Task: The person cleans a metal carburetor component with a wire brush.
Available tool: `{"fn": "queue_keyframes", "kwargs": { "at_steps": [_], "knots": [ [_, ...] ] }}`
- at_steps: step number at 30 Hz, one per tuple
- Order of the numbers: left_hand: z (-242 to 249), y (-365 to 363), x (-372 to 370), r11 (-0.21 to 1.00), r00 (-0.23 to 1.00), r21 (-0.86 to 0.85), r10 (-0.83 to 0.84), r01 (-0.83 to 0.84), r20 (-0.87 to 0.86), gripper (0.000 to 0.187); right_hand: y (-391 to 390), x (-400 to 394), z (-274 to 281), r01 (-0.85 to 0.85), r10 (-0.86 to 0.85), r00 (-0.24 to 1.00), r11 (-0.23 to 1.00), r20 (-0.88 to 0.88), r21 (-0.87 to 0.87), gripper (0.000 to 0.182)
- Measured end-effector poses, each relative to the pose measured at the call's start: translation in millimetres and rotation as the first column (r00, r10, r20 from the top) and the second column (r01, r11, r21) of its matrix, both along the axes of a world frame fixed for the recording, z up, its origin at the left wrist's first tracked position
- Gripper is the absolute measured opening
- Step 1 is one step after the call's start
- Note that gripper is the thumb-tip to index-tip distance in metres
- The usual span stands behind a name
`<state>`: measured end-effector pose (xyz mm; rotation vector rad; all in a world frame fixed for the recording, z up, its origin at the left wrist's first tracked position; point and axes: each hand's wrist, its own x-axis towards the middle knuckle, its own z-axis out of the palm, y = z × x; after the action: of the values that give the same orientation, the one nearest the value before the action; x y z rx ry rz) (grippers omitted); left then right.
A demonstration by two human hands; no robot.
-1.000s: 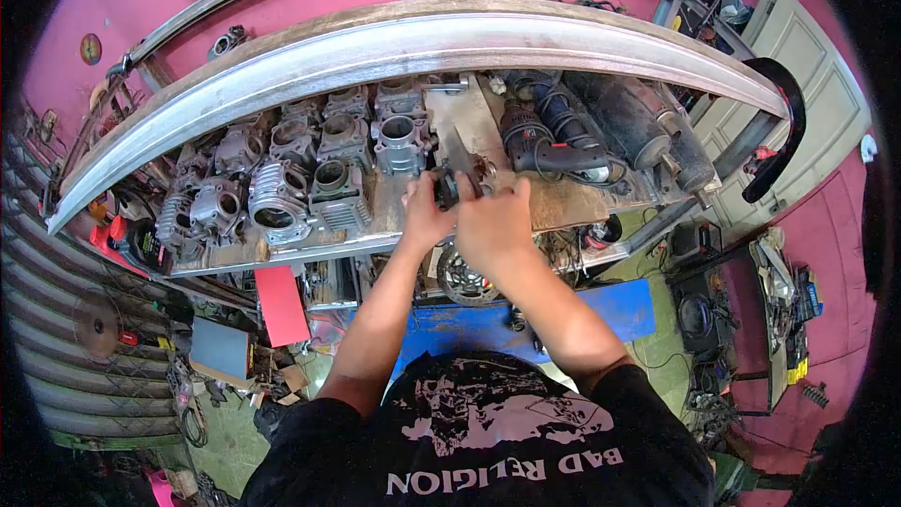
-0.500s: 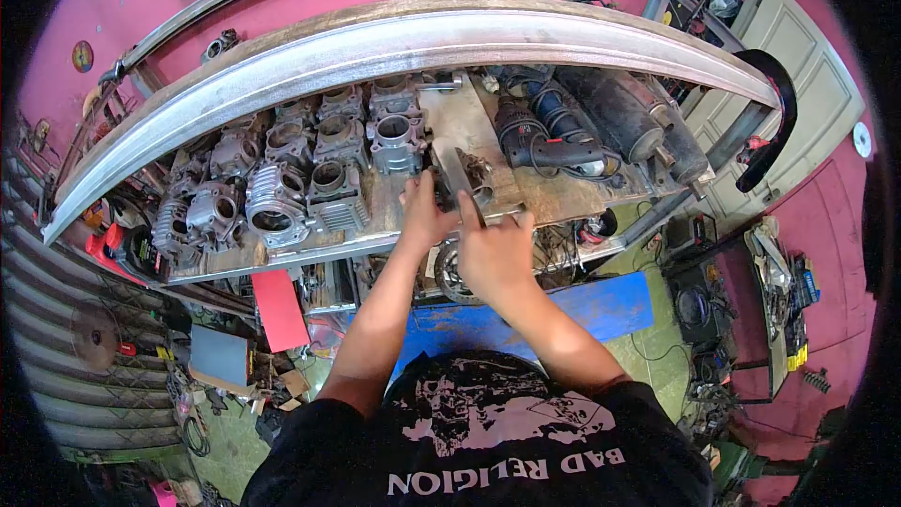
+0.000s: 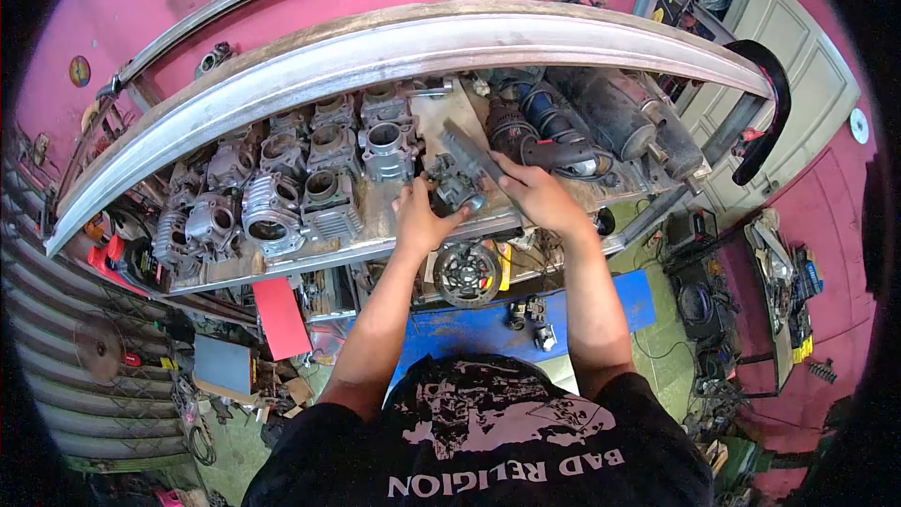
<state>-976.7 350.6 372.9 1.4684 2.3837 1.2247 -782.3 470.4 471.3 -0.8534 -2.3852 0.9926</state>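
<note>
Grey bar (image 3: pixel 469 146) slants away leftward, right hand (image 3: pixel 546 199) gripping its near end, left hand (image 3: pixel 421 218) clasping metal part (image 3: pixel 452 182).

A worn wooden shelf (image 3: pixel 378 213) with a metal strip along its near edge carries the load. Metal engine cylinders (image 3: pixel 388 167) stand close together in rows from the left end toward the middle, the finned ones (image 3: pixel 333 218) nearest the near edge. Past the middle, a pale flat sheet (image 3: pixel 434 118) lies toward the far edge; right of it are a corded power tool (image 3: pixel 511 136) and, by the right end, dark sooty canisters (image 3: pixel 601 115).
</note>
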Motion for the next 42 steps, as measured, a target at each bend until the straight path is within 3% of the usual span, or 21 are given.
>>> {"fn": "queue_keyframes", "kwargs": {
  "at_steps": [2,5,8,10,11,16,19,21,22,24,25,31,34,38,40,42],
  "knots": [
    [-6.9,2.9,-1.5,0.999,0.999,0.035,0.000,0.002,-0.049,0.084,-1.9,26.9,19.3,-0.172,0.171,0.985,0.972,-0.021,-0.159,0.051],
    [-9.8,5.2,-4.3,0.998,0.997,-0.056,-0.007,0.003,-0.075,0.079,11.1,48.9,10.5,-0.169,0.171,0.985,0.982,0.008,-0.086,0.048],
    [-4.1,5.4,-3.7,1.000,1.000,-0.020,-0.007,0.007,-0.017,0.070,14.2,44.9,11.7,-0.174,0.173,0.984,0.985,-0.048,-0.019,0.047],
    [-9.5,6.0,-6.2,1.000,1.000,-0.010,-0.007,0.007,-0.022,0.069,19.4,13.9,16.8,-0.047,0.046,0.984,0.999,0.175,0.004,0.050],
    [-12.1,8.0,-6.9,1.000,1.000,0.009,-0.008,0.009,-0.025,0.068,22.2,-0.7,5.2,-0.022,0.001,0.981,0.994,0.194,0.105,0.050],
    [-10.3,8.8,-6.6,1.000,1.000,-0.004,-0.010,0.010,-0.004,0.068,31.2,15.5,1.2,-0.079,0.066,0.966,0.996,0.250,0.044,0.046],
    [-9.3,7.7,-4.2,1.000,1.000,0.022,0.003,-0.002,-0.013,0.065,27.5,57.0,-6.6,-0.146,0.142,0.983,0.989,0.113,0.026,0.046],
    [-11.6,8.1,-5.0,0.999,1.000,0.050,0.017,-0.016,-0.022,0.063,15.7,71.4,-5.7,-0.151,0.169,0.979,0.976,-0.112,0.154,0.048],
    [-15.3,8.3,-6.3,0.998,0.999,0.066,0.022,-0.020,-0.029,0.063,1.6,68.3,4.5,-0.155,0.173,0.979,0.976,-0.111,0.155,0.048],
    [-18.5,7.7,-4.5,0.996,0.999,0.080,0.029,-0.026,-0.032,0.063,-35.6,47.4,27.5,0.173,-0.208,0.945,0.973,0.251,0.154,0.049],
    [-19.0,7.0,-2.8,0.991,0.998,0.124,0.048,-0.042,-0.044,0.061,-33.4,36.1,-1.3,0.173,-0.265,0.948,0.896,0.178,0.409,0.051],
    [-13.1,1.6,5.8,0.981,0.987,0.178,0.098,-0.075,-0.129,0.054,-31.4,-19.2,-57.6,0.199,-0.351,0.929,0.740,0.116,0.643,0.052],
    [-10.0,0.0,10.1,0.980,0.979,0.177,0.124,-0.095,-0.162,0.051,-26.9,-28.6,-64.1,0.231,-0.366,0.929,0.694,0.058,0.682,0.051],
    [-10.0,-0.5,9.8,0.982,0.982,0.164,0.122,-0.098,-0.141,0.049,-23.9,-33.7,-67.1,0.225,-0.401,0.910,0.694,0.108,0.684,0.053],
    [-11.1,-0.7,6.9,0.985,0.984,0.143,0.118,-0.098,-0.136,0.048,-21.6,-35.9,-73.7,0.236,-0.466,0.881,0.589,0.086,0.773,0.056],
    [-13.5,-0.5,4.4,0.986,0.987,0.137,0.110,-0.094,-0.115,0.046,-14.9,-36.4,-74.5,0.214,-0.464,0.874,0.635,0.145,0.742,0.057]
  ]
}}
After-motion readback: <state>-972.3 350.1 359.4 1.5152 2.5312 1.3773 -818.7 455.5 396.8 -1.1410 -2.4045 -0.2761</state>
